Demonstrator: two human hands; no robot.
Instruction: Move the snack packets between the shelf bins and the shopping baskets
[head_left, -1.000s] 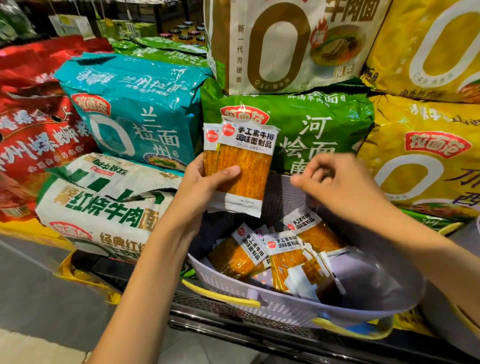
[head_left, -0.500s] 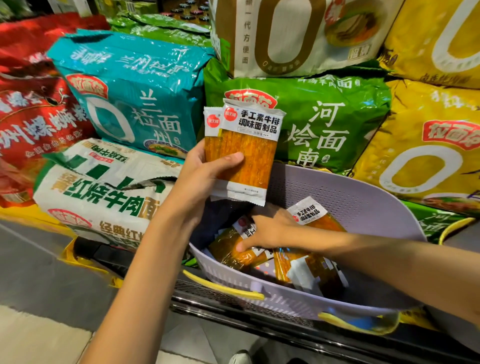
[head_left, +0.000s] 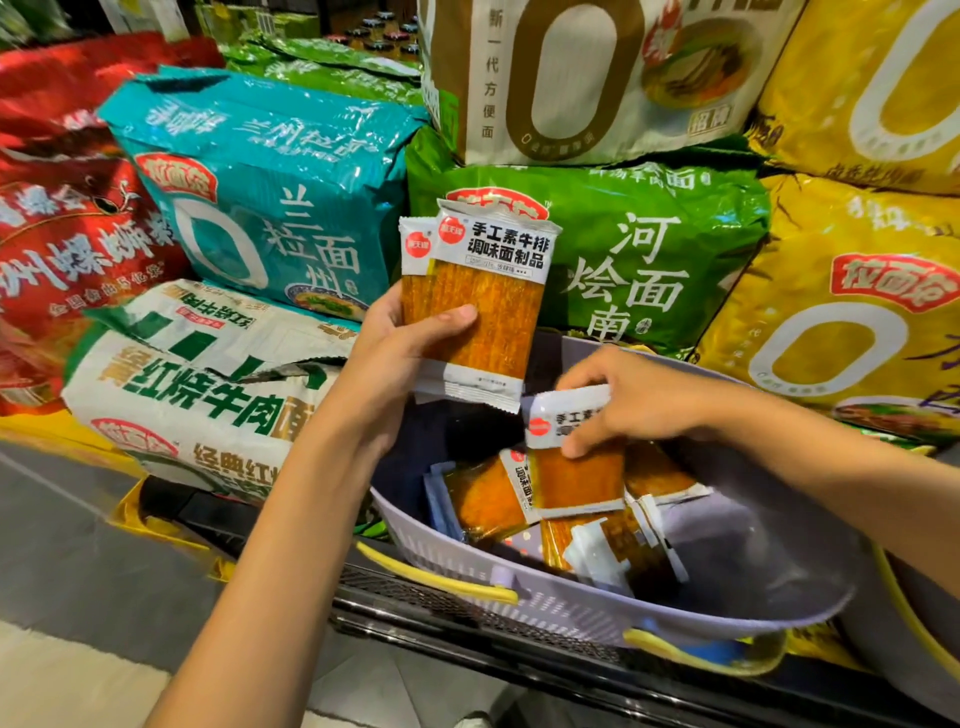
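Note:
My left hand grips a small stack of orange snack packets with white labels, held upright above the lavender basket. My right hand pinches the white top of another orange snack packet, lifted just over the packets lying in the basket. Several more orange packets lie loose on the basket's bottom. The basket has yellow handles and sits on a black wire shelf edge.
Big noodle multipacks crowd the shelf behind: teal, green, yellow, white-green, red and a white one on top. A grey floor lies at the lower left. A second basket's rim shows at right.
My right hand went down into the basket, took hold of a packet and has raised it. My left hand keeps its stack almost still.

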